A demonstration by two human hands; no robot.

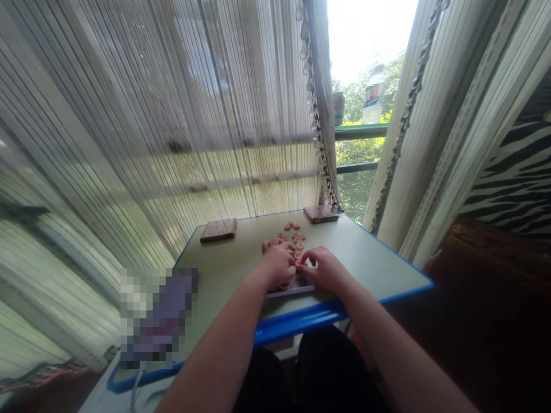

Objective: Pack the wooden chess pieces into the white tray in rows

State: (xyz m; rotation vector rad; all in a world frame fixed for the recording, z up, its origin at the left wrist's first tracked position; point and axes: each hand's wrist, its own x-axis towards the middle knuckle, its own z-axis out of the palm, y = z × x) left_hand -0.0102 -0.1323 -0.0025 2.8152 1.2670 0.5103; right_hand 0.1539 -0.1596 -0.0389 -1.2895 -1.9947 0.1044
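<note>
Several round wooden pieces with red marks (pixel 299 245) lie on the pale table in front of me, some in a loose group farther back. My left hand (pixel 278 264) is over the left part of a shallow tray (pixel 303 283), its fingers bent beside the pieces. From the right, my right hand (pixel 321 264) reaches in, thumb and forefinger pinched together at a round piece (pixel 298 262) close to the left fingertips. What lies under the left hand is mostly hidden.
The blue-edged table (pixel 379 258) carries a brown box (pixel 218 230) at back left and another box (pixel 321 214) at back right. A pixelated purple object (pixel 172 310) is at left. Behind hang string curtains; a bottle (pixel 373 96) and a can (pixel 338 109) stand at the window.
</note>
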